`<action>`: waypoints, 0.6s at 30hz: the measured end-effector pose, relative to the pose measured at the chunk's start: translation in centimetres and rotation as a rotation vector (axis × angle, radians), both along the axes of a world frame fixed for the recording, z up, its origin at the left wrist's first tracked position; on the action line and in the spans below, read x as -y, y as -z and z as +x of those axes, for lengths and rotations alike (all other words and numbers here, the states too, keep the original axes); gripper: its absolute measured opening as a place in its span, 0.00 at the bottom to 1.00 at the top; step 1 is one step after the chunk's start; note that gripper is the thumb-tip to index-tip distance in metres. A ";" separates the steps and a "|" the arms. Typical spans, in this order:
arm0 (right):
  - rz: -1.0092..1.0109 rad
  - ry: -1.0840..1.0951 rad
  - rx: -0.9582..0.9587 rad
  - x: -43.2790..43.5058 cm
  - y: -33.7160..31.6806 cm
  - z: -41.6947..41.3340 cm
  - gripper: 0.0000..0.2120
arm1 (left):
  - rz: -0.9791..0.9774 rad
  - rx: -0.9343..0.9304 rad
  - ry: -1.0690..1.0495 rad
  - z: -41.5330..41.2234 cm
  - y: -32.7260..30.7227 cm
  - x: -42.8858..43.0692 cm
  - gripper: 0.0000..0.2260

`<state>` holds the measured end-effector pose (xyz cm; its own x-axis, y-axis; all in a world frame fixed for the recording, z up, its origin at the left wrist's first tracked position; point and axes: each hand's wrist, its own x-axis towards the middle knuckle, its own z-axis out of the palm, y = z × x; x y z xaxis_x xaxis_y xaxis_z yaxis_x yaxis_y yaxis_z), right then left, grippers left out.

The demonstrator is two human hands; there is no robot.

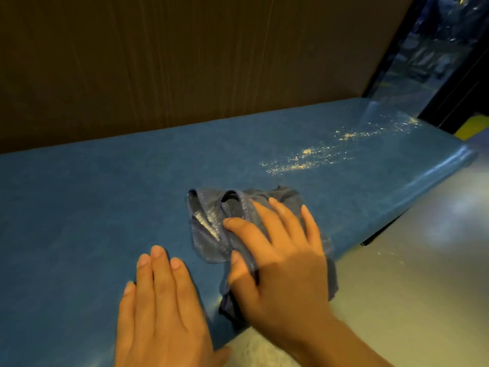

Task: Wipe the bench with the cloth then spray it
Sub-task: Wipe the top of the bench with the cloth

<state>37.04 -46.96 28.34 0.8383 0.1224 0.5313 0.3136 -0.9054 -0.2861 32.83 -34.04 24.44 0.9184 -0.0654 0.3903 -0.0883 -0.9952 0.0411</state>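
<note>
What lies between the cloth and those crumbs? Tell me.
Nothing visible. The right hand presses the cloth on the bench; only bare blue surface separates it from the crumbs farther along. The left hand rests on the cloth's other side.

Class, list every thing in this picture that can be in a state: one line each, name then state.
bench: littered toward its far right end.
cloth: crumpled, lying on the bench.
right hand: fingers spread, pressing on the cloth.
left hand: flat on the bench, holding nothing.
crumbs: loose, scattered on the bench beyond the cloth.
</note>
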 end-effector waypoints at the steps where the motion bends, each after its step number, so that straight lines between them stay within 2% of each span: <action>1: 0.019 -0.002 0.014 -0.7 0.2 -0.2 0.20 | 0.028 0.037 -0.007 -0.1 0.1 0.0 0.26; 2: 0.035 -0.003 0.024 -1.3 0.3 -0.4 0.20 | 0.058 0.091 -0.026 0.0 0.2 0.2 0.20; 5: 0.058 -0.058 0.041 -1.3 0.5 -0.2 0.21 | 0.064 0.230 -0.028 0.5 1.2 0.4 0.20; 7: 0.009 -0.166 0.028 0.3 0.4 0.2 0.22 | -0.001 0.375 -0.041 0.8 2.3 0.8 0.13; 9: -0.064 -0.285 -0.005 2.5 0.0 1.0 0.22 | -0.063 0.368 -0.049 1.0 3.0 0.9 0.16; 12: -0.150 -0.383 -0.041 5.4 -0.8 2.7 0.21 | -0.033 0.417 0.010 2.3 1.9 2.1 0.13; 14: -0.196 -0.417 -0.088 6.8 -1.0 4.3 0.22 | -0.022 0.435 0.028 2.9 0.8 4.4 0.15; 18: -0.305 -0.466 -0.213 8.7 -1.9 7.8 0.24 | 0.066 0.414 -0.102 2.8 -1.8 11.0 0.19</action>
<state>44.82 -55.62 30.21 0.7442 0.6234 0.2400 0.6615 -0.7377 -0.1349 35.66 -45.03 26.23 0.6885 -0.0196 0.7249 0.0153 -0.9990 -0.0415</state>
